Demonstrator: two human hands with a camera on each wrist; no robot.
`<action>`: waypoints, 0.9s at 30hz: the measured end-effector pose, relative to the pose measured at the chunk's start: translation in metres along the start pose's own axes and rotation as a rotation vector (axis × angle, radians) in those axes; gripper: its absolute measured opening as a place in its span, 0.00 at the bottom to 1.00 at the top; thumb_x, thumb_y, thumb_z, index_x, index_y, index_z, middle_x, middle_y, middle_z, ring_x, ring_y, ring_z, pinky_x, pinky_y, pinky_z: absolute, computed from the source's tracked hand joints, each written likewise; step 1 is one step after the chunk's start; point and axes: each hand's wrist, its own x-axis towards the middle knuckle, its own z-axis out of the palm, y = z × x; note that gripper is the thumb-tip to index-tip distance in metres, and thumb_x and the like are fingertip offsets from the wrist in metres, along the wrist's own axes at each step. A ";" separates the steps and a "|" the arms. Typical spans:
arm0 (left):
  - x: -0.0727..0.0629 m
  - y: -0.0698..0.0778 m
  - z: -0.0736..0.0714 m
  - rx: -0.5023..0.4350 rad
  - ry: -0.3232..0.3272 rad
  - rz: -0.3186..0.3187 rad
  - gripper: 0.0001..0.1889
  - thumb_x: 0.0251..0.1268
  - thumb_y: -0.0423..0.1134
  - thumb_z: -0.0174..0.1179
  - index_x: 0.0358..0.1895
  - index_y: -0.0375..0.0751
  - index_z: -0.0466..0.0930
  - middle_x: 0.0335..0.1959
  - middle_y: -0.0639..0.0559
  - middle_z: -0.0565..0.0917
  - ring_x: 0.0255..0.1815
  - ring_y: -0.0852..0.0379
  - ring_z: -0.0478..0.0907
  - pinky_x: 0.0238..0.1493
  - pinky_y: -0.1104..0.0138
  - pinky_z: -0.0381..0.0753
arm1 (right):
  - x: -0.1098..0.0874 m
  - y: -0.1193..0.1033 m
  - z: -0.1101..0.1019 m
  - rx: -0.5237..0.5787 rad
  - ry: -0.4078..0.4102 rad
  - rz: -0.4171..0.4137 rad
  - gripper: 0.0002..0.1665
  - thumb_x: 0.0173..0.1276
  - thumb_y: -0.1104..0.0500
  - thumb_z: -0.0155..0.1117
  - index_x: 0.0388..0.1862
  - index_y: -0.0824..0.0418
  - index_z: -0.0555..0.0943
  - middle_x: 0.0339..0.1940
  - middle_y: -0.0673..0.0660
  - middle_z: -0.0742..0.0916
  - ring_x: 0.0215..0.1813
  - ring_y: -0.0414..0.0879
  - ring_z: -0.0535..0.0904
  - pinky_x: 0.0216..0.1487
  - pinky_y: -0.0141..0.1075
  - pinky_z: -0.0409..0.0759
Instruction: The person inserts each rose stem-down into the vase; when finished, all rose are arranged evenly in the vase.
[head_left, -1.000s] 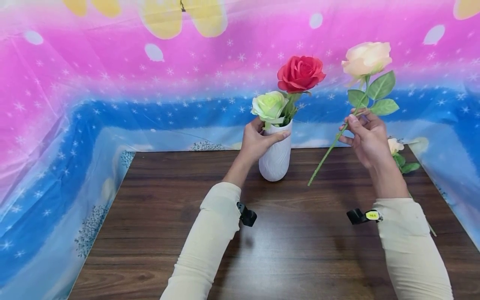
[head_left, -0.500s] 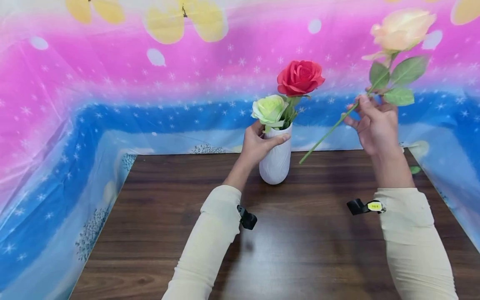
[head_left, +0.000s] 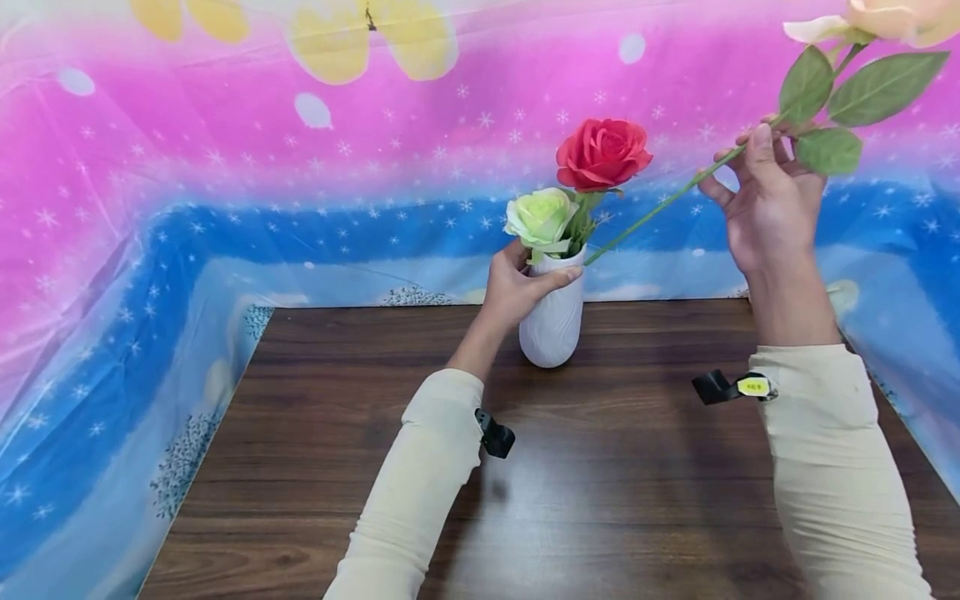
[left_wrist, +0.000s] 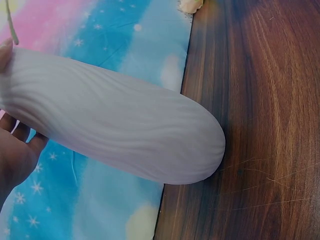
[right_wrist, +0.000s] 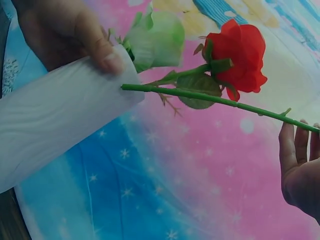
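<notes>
My left hand [head_left: 510, 287] grips a white vase [head_left: 551, 325] with wavy ridges near its rim, thumb across the front. In the vase stand a red rose [head_left: 604, 155] and a pale green rose [head_left: 540, 218]. Up to the right, my right hand [head_left: 780, 196] pinches the stem of a peach rose [head_left: 892, 18] below its leaves; the bloom is partly cut off by the head view's edge. Its green stem [right_wrist: 215, 97] slants down to the left, and the lower end overlaps the vase near the rim in the right wrist view.
The vase is over the far part of a dark wooden table [head_left: 600, 483]. A pink and blue patterned cloth [head_left: 360, 183] hangs behind and at the sides. Part of another peach flower [left_wrist: 191, 5] shows at the table's edge in the left wrist view.
My right hand has risen and moved right with the peach rose, tilting it more. The stem's lower end has come up and left to the vase's rim. The left hand stays on the vase.
</notes>
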 end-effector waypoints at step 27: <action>-0.001 0.002 0.001 0.021 0.010 -0.022 0.28 0.59 0.37 0.75 0.64 0.43 0.79 0.62 0.45 0.84 0.60 0.52 0.82 0.58 0.60 0.84 | 0.001 0.007 0.025 -0.211 -0.197 -0.169 0.06 0.75 0.70 0.55 0.48 0.68 0.77 0.33 0.58 0.81 0.37 0.49 0.83 0.38 0.39 0.90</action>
